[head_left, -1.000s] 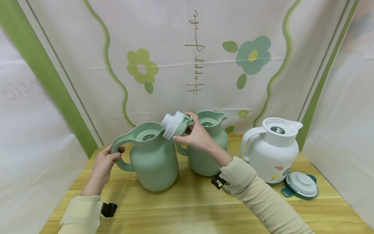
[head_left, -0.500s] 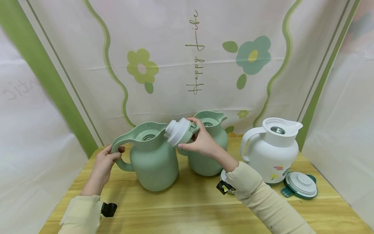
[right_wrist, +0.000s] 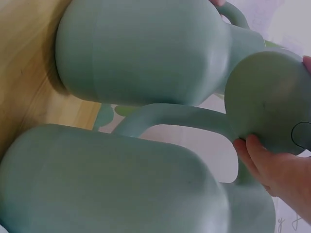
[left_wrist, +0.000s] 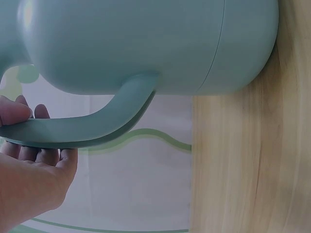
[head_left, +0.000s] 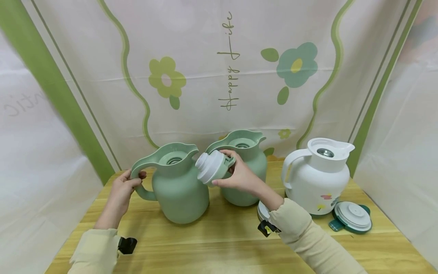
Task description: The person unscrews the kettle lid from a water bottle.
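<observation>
My left hand (head_left: 123, 192) grips the handle (left_wrist: 82, 131) of the left green thermos jug (head_left: 181, 190), which stands upright on the table with its mouth uncovered. In my right hand (head_left: 239, 173) is a green and white jug lid (head_left: 212, 166), tilted so that its white stopper end points up and left. The lid hangs just right of the left jug, below its spout, and in front of a second green jug (head_left: 244, 182), which also has no lid on. The lid's round green top (right_wrist: 267, 99) fills the right side of the right wrist view.
On the right stands a white jug (head_left: 319, 179) with an uncovered mouth. A dark green and white lid (head_left: 353, 216) lies beside it. Another lid (head_left: 262, 211) lies partly hidden behind my right wrist. A printed curtain hangs behind the wooden table (head_left: 191, 251).
My right hand has moved the lid down and slightly right, away from the left jug's spout. The left hand and the jugs have stayed put.
</observation>
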`<state>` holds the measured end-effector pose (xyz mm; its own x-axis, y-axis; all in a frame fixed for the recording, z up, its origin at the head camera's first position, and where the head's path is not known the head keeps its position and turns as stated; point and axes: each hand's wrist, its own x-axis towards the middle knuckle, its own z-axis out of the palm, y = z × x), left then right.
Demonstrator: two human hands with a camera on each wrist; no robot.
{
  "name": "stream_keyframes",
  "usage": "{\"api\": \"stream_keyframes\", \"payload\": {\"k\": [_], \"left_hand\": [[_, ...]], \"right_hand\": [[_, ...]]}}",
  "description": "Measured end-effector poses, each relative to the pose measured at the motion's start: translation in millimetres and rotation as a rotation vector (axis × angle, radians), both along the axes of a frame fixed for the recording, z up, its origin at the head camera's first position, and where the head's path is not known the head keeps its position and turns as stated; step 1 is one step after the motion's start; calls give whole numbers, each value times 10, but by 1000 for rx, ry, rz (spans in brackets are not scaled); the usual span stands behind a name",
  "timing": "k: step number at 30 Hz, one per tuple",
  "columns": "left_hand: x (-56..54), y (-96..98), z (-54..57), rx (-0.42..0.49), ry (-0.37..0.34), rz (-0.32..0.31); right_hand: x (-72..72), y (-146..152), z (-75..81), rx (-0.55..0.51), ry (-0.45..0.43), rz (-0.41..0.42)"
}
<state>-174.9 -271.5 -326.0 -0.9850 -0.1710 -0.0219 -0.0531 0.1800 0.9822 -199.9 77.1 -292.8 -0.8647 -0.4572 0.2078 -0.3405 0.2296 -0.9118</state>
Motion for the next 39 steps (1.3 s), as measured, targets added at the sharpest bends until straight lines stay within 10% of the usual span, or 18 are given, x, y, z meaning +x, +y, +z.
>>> {"api": "stream_keyframes", "payload": {"k": [39], "left_hand": [[4, 2, 15, 6, 2, 11]], "right_hand": [[102, 194, -443, 47, -151, 219]]}}
